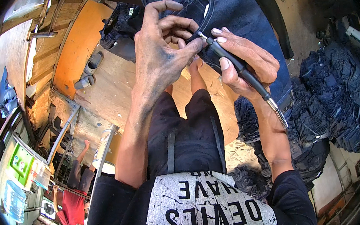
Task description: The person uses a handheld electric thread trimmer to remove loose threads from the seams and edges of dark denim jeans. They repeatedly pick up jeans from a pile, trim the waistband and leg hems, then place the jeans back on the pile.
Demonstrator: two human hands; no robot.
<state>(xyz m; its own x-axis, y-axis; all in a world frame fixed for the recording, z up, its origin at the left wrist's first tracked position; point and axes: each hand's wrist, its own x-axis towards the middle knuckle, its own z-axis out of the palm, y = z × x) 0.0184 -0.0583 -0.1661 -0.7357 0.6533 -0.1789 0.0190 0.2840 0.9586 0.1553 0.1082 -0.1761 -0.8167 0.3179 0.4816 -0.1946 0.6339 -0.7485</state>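
A pair of dark blue jeans (240, 13) with light stitching hangs in front of me at the top of the view. My left hand (154, 50) has curled fingers, its thumb and fingertips pinching the denim beside a curved pocket seam. In my right hand (255, 62) is a slim black handheld rotary tool (236, 61), gripped like a pen, with a metal spring sleeve at its lower end. The tool's pale tip lies close to my left thumb at the denim edge; whether it touches the cloth I cannot tell.
Heaped dark denim pieces (330, 102) fill the right side. More dark garments (122, 27) lie beyond my left hand. Grey sandals (89, 73) rest on the wooden floor. At lower left are a green tray (22, 162), a water jug (14, 200) and a person in red (72, 207).
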